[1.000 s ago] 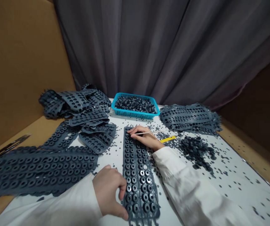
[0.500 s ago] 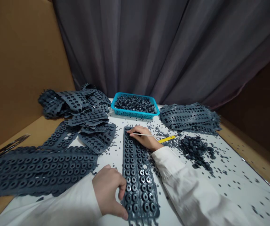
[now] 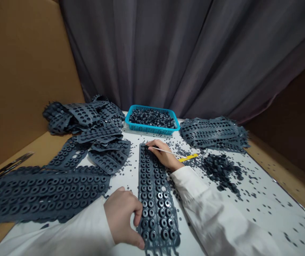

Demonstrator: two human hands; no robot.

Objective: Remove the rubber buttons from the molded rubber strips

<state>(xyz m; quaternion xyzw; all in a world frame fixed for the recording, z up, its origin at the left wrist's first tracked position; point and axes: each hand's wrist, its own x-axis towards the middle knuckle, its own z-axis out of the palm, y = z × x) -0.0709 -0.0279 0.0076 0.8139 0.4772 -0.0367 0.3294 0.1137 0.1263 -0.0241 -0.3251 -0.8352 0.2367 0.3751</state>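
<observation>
1. The left hand curls closed around the left edge of a grey punched rubber sheet.
2. The right hand pinches a thin wooden stick, with its fingers over the sheet's far end.
3. The sheet lies on the white table, nearer the person than a blue plastic basket of loose rubber rings.

Right hand crept up a bit, and the thin stick now tips down toward the yellow ruler.
</observation>
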